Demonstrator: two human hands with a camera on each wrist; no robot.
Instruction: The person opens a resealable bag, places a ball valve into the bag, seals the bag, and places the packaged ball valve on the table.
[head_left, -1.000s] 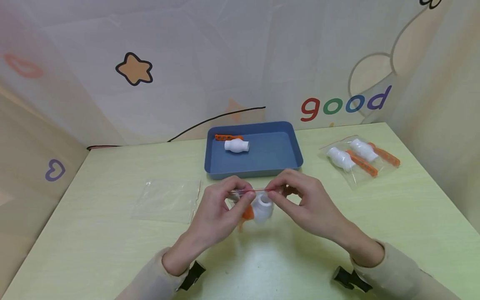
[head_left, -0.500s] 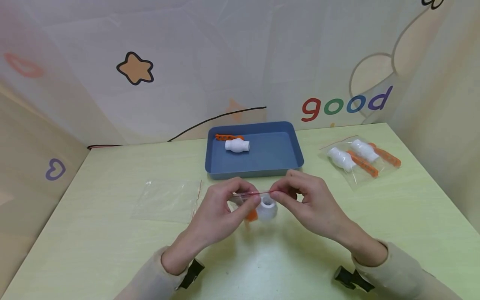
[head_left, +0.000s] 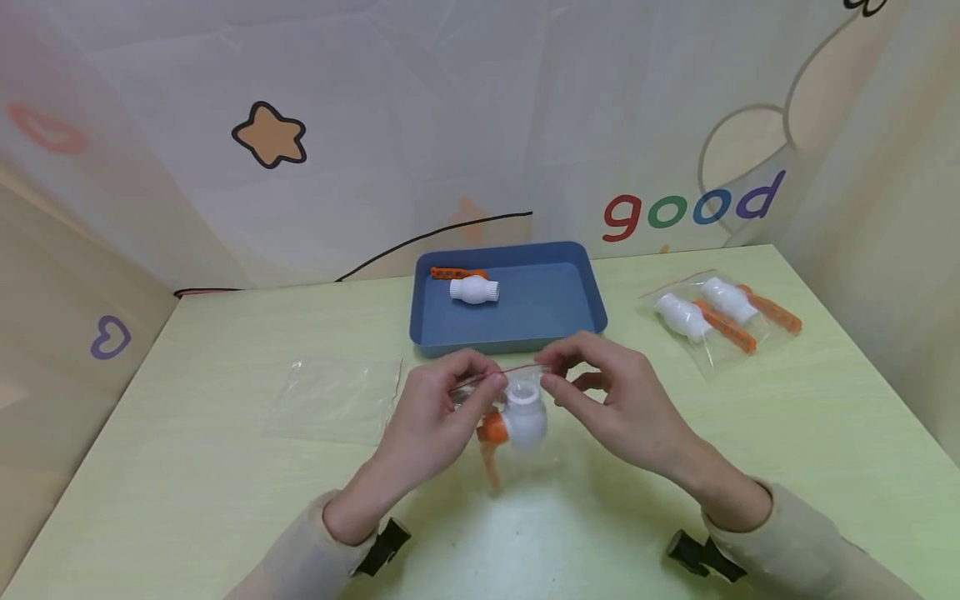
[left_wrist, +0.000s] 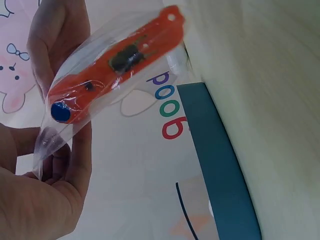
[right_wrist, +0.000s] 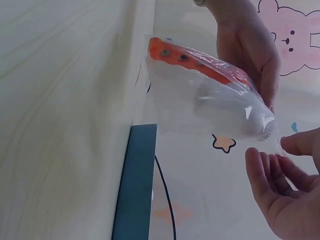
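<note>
My left hand [head_left: 450, 408] pinches the top edge of a clear zip bag [left_wrist: 42, 145] with a red seal line. Inside hang a white bulbous plastic fitting [head_left: 527, 421] with a round opening and an orange piece [left_wrist: 125, 62] like a long handle with holes. The right hand [head_left: 611, 408] is at the other end of the seal line, index fingertip right at it, thumb and index finger apart. In the right wrist view the bag corner lies close to the right thumb [right_wrist: 300, 144]. The bag hangs over the table.
A blue tray [head_left: 540, 296] behind the hands holds another white fitting [head_left: 475, 290] and orange piece [head_left: 457, 273]. Flat bags [head_left: 337, 404] lie at left. More filled bags [head_left: 712, 354] lie at right. A printed cloth [head_left: 405, 125] hangs behind the table [head_left: 225, 500].
The right thumb and index finger have parted at the seal line. The bag's right end has risen slightly, and more of the fitting and orange piece shows below the hands.
</note>
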